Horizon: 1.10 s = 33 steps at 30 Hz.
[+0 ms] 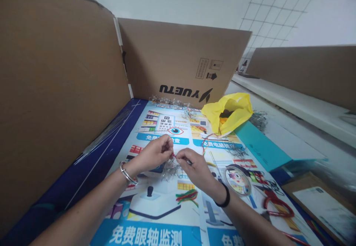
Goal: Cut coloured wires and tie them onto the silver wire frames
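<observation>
In the head view, the left forearm [89, 199] and right forearm [247, 210] rise from the bottom edge, nearest the camera. Mid-frame, the left hand [156, 152] pinches a red strand [173, 156] between thumb and forefinger; the right hand [195, 165] pinches it just alongside. Tangled silvery wire [170, 170] shows just below the strand. Coloured threads [187, 196] lie lower centre on a printed sheet [155, 207]. A yellow bag [242, 109] gapes right of centre; a red-handled tool [278, 213] lies lower right.
</observation>
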{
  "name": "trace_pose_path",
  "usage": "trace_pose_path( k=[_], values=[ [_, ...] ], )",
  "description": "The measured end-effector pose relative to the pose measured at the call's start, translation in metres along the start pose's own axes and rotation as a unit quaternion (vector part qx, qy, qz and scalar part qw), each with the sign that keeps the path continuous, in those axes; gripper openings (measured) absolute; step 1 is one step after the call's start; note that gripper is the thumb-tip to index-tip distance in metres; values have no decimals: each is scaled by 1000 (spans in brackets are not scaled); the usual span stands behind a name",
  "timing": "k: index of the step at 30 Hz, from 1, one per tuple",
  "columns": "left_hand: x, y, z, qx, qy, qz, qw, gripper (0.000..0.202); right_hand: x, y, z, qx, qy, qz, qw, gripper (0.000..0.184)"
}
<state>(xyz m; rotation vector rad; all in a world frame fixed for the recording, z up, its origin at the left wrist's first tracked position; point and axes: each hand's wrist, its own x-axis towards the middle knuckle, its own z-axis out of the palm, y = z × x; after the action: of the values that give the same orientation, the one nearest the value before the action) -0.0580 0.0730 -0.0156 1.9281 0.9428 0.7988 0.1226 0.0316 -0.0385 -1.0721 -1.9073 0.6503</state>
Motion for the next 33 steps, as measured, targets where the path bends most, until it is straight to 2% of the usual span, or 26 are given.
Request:
trace_pose_path(
  k=[8,12,19,26,30,33],
  values=[
    [2,-3,-2,-50,-28,-9,998,6,-3,2,1,-24,8,13,1000,9],
    [0,2,1,-72,-28,-23,997,6,-4,1,2,-41,4,4,999,10],
    [-5,13,7,58,31,-2,998,11,-3,2,0,-79,-16,-56,995,13],
    [-7,11,20,184,89,43,978,17,0,7,-4,-95,-56,-146,983,15],
    [-7,10,25,190,100,37,976,12,1,9,-9,-93,-89,-154,980,15],
    [-5,11,21,105,99,15,989,13,2,7,-11,-73,-77,-126,986,14]
  ],
)
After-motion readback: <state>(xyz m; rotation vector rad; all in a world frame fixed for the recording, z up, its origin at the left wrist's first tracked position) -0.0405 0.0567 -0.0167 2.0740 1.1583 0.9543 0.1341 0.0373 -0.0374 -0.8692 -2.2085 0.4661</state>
